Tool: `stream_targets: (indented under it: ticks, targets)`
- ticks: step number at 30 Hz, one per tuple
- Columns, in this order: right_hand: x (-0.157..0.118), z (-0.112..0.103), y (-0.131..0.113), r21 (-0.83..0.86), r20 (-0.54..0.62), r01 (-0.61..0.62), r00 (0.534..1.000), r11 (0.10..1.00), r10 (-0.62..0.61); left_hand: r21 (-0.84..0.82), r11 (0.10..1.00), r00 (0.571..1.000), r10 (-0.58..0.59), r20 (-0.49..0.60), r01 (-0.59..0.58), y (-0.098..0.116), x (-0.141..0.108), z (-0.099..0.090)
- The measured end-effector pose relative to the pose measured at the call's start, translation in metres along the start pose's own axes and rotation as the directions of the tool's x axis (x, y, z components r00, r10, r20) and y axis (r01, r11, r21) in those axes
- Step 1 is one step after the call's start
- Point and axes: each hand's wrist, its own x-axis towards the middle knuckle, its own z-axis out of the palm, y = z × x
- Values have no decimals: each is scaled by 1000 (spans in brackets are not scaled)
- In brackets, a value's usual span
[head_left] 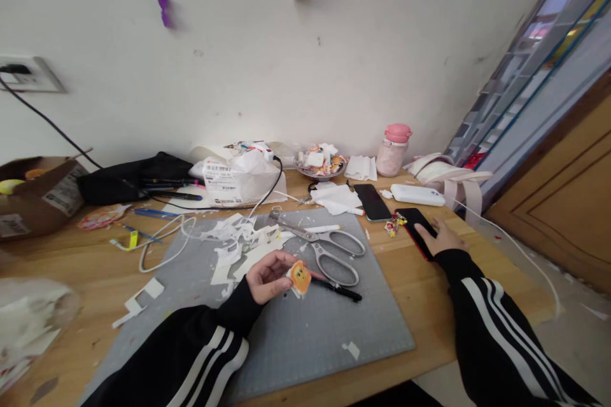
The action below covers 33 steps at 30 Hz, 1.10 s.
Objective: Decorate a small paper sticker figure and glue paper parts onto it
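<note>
At the left edge, the box (pixel 41 194) and the bag of scraps (pixel 28 324) are cut off by the frame. The black pouch (pixel 138 173) lies beside the box, its contents hidden. Scraps (pixel 238 245) cover the upper left of the mat (pixel 305 337), whose lower left is hidden by the left sleeve.

The left hand (pixel 270 276) reaches in from the lower left, above the mat, its thumb and fingers together on the edge of the orange cutout (pixel 300 278). The cutout's markings are too small to read. Its far fingers are partly hidden. Behind it lie the scissors (pixel 315 238) and the black pen (pixel 341 289), the pen's far end hard to make out.

Right of the mat, the black phone (pixel 372 201) lies flat on the surface (pixel 410 299). The right hand (pixel 443 240) reaches in from the lower right, palm down, thumb apart from the fingers, resting on the red-edged phone (pixel 414 232) and hiding part of it. Some fingertips are hard to see.
</note>
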Motion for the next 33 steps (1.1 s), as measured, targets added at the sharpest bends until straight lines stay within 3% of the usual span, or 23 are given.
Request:
stream_targets:
  ticks: [4,9,14,18,22,30,33]
  targets:
    - [-2,-6,4,21,-66,-90,994,996,91,-40,999,1000,-29,3,30,2,0,1]
    - [-7,-13,9,82,-107,-47,993,996,55,-157,987,999,23,40,-16,11,1,2]
    - [-10,-4,11,112,-133,-5,991,994,20,-151,988,997,-15,78,27,16,1,3]
    - [-12,10,7,132,-161,60,986,989,-39,-179,983,999,-34,-7,32,20,0,11]
    - [-9,9,10,171,-223,106,972,979,-66,-183,982,996,-62,-66,49,23,0,17]
    - [-6,-5,22,197,-285,104,957,975,-44,-180,982,997,-40,69,52,18,1,5]
    - [-10,-3,22,170,-270,73,962,983,-25,-184,981,999,-51,15,53,21,0,9]
